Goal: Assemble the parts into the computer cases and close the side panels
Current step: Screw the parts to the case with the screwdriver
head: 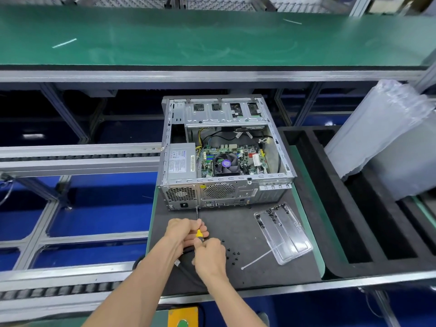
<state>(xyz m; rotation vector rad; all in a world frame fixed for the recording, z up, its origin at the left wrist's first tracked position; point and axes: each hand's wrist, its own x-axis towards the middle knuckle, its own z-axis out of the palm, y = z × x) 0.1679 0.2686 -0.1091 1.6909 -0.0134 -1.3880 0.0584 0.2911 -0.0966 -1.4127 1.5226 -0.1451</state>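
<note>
Our left hand (pixel 182 228) steadies the screwdriver (pixel 199 232), grip pinching it near the shaft; our right hand (pixel 208 256) grasps the handle to drive its tip into the case (pixel 221 161), open on the counter (pixel 238 234). Screws (pixel 232 254) wait right.

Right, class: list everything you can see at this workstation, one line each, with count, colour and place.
case: one, silver, side open, on the mat
mat: one, black, under the case
screwdriver: one, yellow and black handle, tip at the case's rear
tray: one, clear, right of the hands
screws: several, black, loose on the mat and in the tray
cable tie: one, white, by the tray
wrap: one bundle, clear, far right
left hand: steadies the screwdriver
right hand: grips the handle
</note>
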